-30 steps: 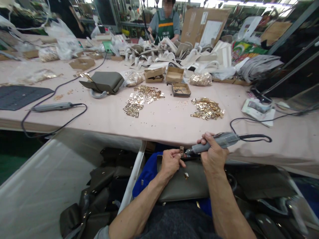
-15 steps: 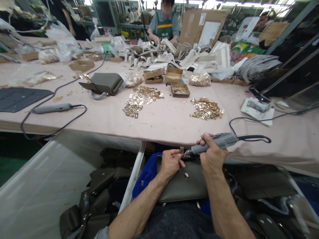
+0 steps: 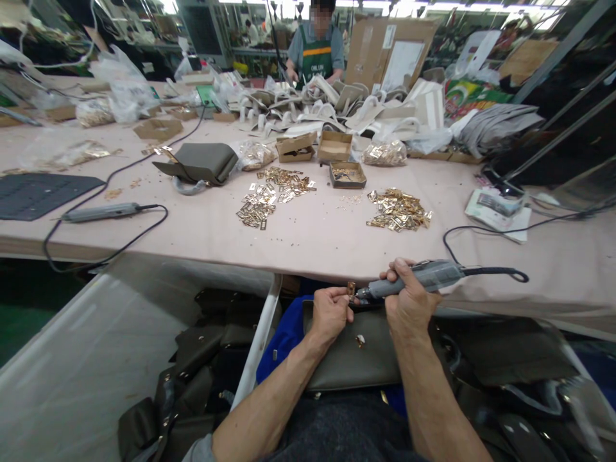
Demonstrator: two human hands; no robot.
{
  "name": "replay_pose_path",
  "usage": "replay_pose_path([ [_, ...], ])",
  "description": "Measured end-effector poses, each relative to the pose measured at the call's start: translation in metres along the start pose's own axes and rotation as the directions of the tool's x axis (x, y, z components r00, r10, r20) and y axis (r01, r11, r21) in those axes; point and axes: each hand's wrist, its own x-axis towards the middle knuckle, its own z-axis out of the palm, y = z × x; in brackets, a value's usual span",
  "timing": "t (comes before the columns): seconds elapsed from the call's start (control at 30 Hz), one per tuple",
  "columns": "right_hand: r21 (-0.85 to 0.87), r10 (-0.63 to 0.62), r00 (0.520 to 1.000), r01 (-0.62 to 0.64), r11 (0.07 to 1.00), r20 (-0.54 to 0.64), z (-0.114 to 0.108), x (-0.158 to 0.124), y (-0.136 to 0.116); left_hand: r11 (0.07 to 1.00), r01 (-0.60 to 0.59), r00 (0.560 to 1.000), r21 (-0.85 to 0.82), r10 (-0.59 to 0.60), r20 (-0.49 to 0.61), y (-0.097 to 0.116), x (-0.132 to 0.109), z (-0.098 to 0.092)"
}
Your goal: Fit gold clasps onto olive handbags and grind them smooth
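My right hand [image 3: 409, 301] is wrapped round a grey electric screwdriver [image 3: 436, 277], whose tip points left. At that tip, my left hand [image 3: 332, 313] pinches a small gold metal fitting [image 3: 351, 289] by the far edge of an olive-grey bag [image 3: 353, 356]. The bag lies in front of me, and the fingers partly hide where bit and fitting meet. Another small shiny gold piece [image 3: 360, 341] rests on the bag's face.
Piles of gold fittings [image 3: 399, 210] and small open boxes [image 3: 347, 174] stand on the pink-covered table [image 3: 317, 247]. A second electric screwdriver [image 3: 101, 212] lies left with its cord. Bins of dark bags [image 3: 206, 346] flank me. A co-worker [image 3: 315, 51] stands opposite.
The screwdriver and its cord have shifted slightly right and down at the rear. My left fingers have drawn in a little. The co-worker's hands have moved.
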Motion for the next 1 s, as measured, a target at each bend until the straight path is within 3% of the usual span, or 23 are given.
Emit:
replay_pose_path([
  [0.7,0.004,-0.02,1.0,0.02,1.0,0.012,-0.0008,-0.0027,-0.0015,0.998,0.051,0.999,-0.029,-0.05,0.009,-0.0002,0.0019,-0.0014],
  [1.0,-0.005,-0.025,1.0,0.025,1.0,-0.003,-0.0008,-0.0027,-0.0014,0.999,-0.003,1.0,-0.036,0.004,0.024,-0.0015,-0.0007,-0.0001],
])
